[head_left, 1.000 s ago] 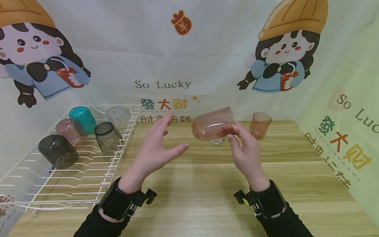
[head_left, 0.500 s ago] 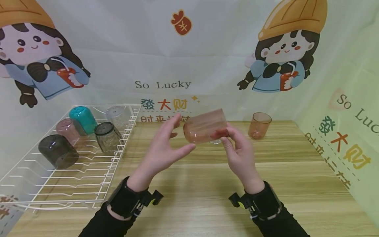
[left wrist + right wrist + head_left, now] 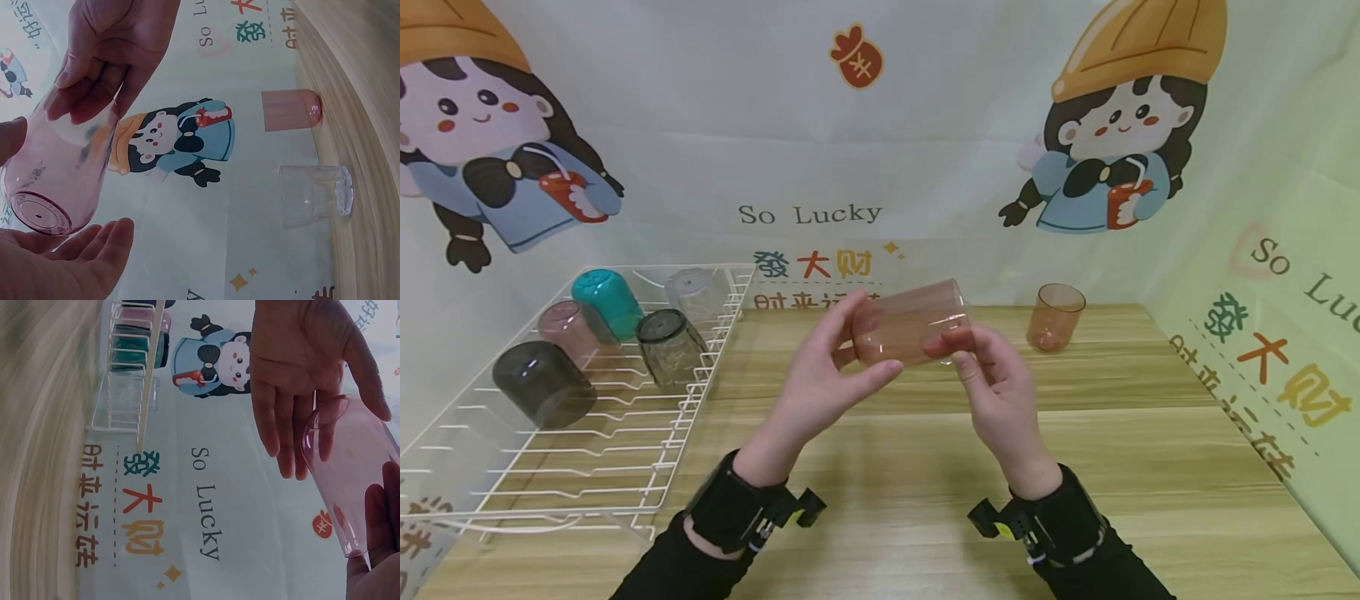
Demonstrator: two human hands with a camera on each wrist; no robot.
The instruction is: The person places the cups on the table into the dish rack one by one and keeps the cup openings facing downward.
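Note:
A pink transparent drinking glass is held on its side in the air, its base to the left and slightly lower than its mouth. My right hand pinches it at the rim, fingers reaching inside and thumb outside, as the left wrist view shows. Around the base my left hand is spread, thumb in front and fairly straight fingers behind, right at the glass. The left fingers lie beside the base in the left wrist view.
A white wire rack on the left holds several upside-down glasses, among them a dark one and a teal one. An amber-pink glass and a clear glass stand at the table's back, before a printed cloth.
The pink glass has moved left and slightly down in my right hand. My left hand has come rightward, from apart to around its base.

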